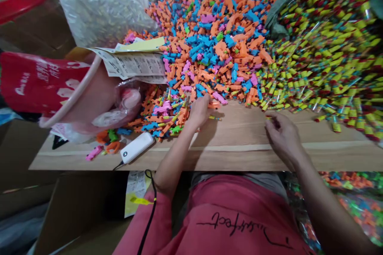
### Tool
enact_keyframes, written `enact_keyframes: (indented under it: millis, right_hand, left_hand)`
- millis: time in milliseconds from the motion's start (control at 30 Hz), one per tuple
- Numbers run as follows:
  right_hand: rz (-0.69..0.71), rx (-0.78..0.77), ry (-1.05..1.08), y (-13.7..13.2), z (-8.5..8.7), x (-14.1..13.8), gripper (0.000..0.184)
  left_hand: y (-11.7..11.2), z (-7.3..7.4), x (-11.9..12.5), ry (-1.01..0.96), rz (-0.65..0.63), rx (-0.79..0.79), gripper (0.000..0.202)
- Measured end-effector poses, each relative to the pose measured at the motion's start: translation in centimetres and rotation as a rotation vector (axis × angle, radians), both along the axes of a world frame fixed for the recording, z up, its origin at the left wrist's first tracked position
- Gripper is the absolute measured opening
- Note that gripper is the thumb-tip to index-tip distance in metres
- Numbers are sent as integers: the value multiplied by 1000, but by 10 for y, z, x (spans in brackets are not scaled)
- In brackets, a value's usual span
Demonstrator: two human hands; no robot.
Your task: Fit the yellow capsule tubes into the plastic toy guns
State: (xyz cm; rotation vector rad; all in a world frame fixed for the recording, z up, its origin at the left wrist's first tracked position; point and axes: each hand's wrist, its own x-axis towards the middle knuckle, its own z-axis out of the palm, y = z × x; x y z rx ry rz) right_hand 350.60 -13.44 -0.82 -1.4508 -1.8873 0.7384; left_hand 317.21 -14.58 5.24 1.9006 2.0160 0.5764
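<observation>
My left hand (200, 110) rests at the near edge of a big heap of small orange, blue and pink plastic toy pieces (215, 36), its fingers curled round an orange piece (214, 105). A thin striped stick (216, 118) lies on the wooden board (239, 143) just beside it. My right hand (283, 137) hovers over the board with fingers pinched on a small yellow stick-like piece (268, 117). To its right spreads a heap of yellow, red and green wrapped sticks (329, 51).
A red and pink bucket (44, 83) lined with clear plastic stands at left, with printed paper sheets (134, 61) over it. A white power bank (136, 147) with a black cable lies near the board's front edge. A clear plastic bag (98, 8) sits behind. Cardboard boxes (77, 211) stand below.
</observation>
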Motion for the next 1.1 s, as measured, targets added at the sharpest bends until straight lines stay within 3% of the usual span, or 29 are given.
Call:
enact_keyframes:
  millis: [133,300,467,800,1100]
  right_hand:
    - [172,-170,300,-19,20,-41,35]
    - [202,-247,402,-31,43,-62,32]
    - [226,-242,422,-32,54,-57,32]
    - [243,-215,487,-33,49,-55,34]
    - [239,-363,520,-33,49,-53,32]
  left_hand:
    - [-22,-4,41,-313,-244,140,17]
    - [-42,-8,72,-447,-279,182,12]
    - [-41,-11,75,-405,-288,221,16]
    - [-41,-7,71,-271,-378,258,33]
    - [-39,-6,69,-195,-463,296,35]
